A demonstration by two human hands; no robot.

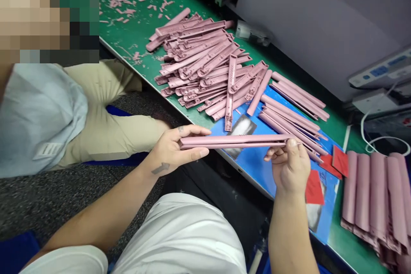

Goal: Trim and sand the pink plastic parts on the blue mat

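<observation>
Level above the table's front edge, a long pink plastic casing [231, 140] is held at both ends; a narrow slit runs along its side and widens toward the right. My left hand [173, 147] grips the left end between thumb and fingers. At the other end, my right hand [290, 165] pinches the tip with thumb and curled fingers. Beyond the casing lies a large heap of pink plastic shells [208, 60], many with their ribbed insides facing up. Several smooth pink shells [292, 122] rest on a blue mat [260, 169] behind my right hand.
Red square pads [314, 187] lie on the mat near my right wrist. More pink casings [364, 192] are stacked at the right. Pink scraps [120, 4] litter the green table [141, 45]. At left sits another person [105, 124]. A power strip [382, 68] and white cable are at far right.
</observation>
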